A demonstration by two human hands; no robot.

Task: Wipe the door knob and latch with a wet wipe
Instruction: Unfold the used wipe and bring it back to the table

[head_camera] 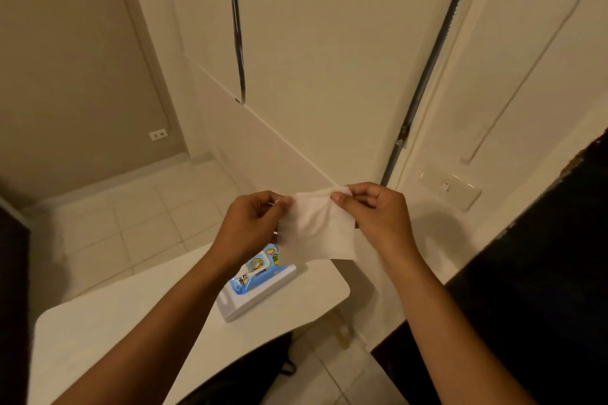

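- The step in hand, as I judge it, is to unfold the wet wipe (316, 227) before it goes to the door; no wiping is done yet.
- The left hand (253, 227) pinches the upper left corner of the wipe between thumb and fingertips, and the right hand (375, 210) pinches the upper right corner in the same way — so each grip is closed narrowly on the wipe.
- To do this well, I think the hands should pull apart gently and evenly, so the sheet opens flat and does not tear. Then it is better to fold it into a pad that covers the fingers.
- The wipe is in the lower centre of the frame, in the air above the tabletop (98, 339). It is white, thin and soft, with creases in the middle, and its lower edge hangs free.
- Under the hands, a blue pack of wipes (260, 270) with a cartoon label lies in a white tray (263, 299) on the tabletop.
- The door knob and latch are not clearly visible here. I see only pale panels in the upper part of the frame and a dark metal strip (427, 76) at the upper right — I cannot tell which door is meant.
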